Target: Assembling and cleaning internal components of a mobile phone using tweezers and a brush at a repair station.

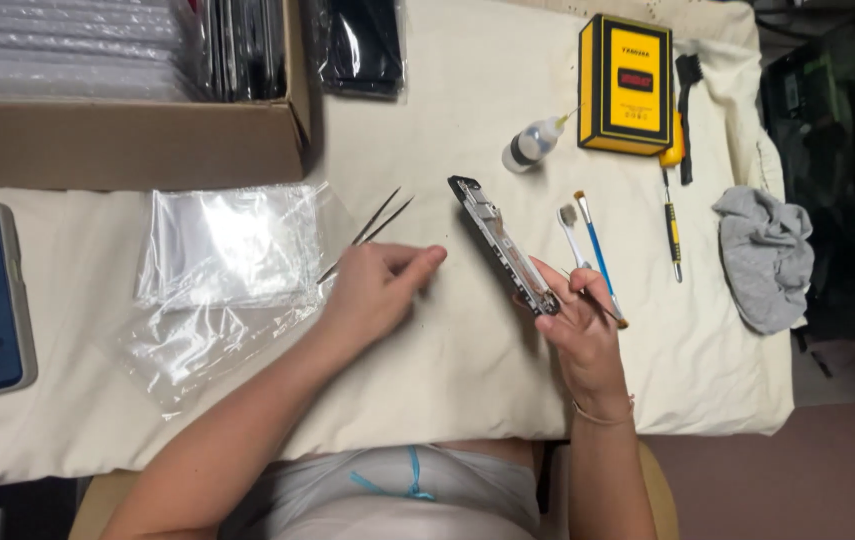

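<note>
Hands at work on a taken-apart phone over a cream cloth.

Right hand (pixel 579 318), just right of the middle of the frame, has its fingers closed around the lower end of a thin phone frame (pixel 502 243), tilted up off the table cloth (pixel 467 370). Left hand (pixel 377 285), in the middle, lies on the cloth with fingers curled together, touching metal tweezers (pixel 372 228). Clear plastic bags (pixel 227 245) lie just left of that hand. Two small brushes (pixel 587 245) and a screwdriver (pixel 672 225) lie to the right, near a grey rag (pixel 767 255). A small bottle (pixel 532 143) and a yellow box (pixel 625 85) sit at the top right, and a cardboard box (pixel 127 140) at the upper left.
</note>
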